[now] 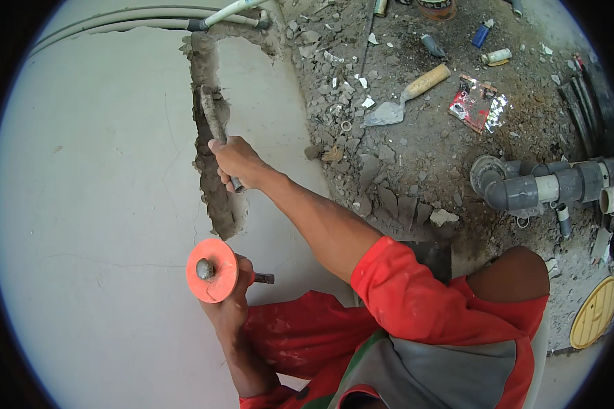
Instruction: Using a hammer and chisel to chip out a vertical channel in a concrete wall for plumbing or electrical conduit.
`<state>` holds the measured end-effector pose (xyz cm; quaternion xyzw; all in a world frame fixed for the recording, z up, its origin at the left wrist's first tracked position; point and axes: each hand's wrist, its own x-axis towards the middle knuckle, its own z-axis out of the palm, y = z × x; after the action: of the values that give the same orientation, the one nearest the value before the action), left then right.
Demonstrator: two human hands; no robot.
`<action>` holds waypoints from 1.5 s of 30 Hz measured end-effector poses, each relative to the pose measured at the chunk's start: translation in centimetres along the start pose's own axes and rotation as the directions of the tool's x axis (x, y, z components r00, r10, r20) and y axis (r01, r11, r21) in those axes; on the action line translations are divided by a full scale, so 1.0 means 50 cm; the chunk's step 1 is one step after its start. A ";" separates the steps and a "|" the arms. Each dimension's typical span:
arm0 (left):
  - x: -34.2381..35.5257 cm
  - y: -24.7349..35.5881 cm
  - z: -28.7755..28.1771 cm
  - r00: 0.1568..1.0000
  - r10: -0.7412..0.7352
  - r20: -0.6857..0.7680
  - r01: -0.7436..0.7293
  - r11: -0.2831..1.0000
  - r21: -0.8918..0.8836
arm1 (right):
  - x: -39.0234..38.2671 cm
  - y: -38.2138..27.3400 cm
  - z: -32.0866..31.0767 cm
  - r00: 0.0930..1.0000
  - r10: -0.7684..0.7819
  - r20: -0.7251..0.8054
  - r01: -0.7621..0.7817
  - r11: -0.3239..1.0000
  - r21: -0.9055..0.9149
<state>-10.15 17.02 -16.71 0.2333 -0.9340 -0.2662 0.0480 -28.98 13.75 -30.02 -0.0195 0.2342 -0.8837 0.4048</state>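
Observation:
My left hand is wrapped round a chisel with a round orange hand guard. The chisel's metal striking end shows at the middle of the guard, and its dark flat tip points to the right, away from the groove. My right hand is closed on the handle of a worn grey hammer. The hammer lies over a rough groove cut into the pale plastered wall; whether it touches the groove cannot be told.
Rubble covers the ground at right, with a trowel, a torn red packet and a blue lighter. Grey drain pipes stand at far right, above a yellow lid. Conduits run along the wall's top.

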 end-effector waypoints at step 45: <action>-0.060 -0.024 -0.076 0.918 0.257 -0.300 -0.275 0.961 -0.017 | -0.280 0.134 0.081 0.500 -0.772 -0.393 0.770 0.604 -0.206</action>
<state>-6.18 15.69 -13.98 0.1398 -0.9311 -0.2467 0.2295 -13.96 18.51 -27.15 0.0795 0.2882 -0.9494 -0.0962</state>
